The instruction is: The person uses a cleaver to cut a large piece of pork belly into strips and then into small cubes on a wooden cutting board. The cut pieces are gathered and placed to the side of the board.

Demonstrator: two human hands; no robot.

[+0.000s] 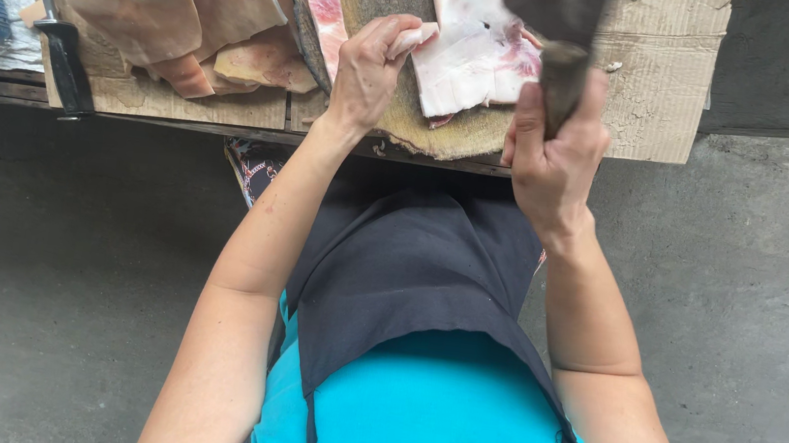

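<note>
On the round chopping block, left hand pinching the soft, slippery pork slab by its near corner. Right hand wrapped tight round a heavy cleaver; best gripped low on the handle.

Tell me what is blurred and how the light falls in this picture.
Head view: the cleaver in the right hand is smeared by motion; the left hand and meat slab look sharp; light is soft and even, no glare, floor dim.
</note>
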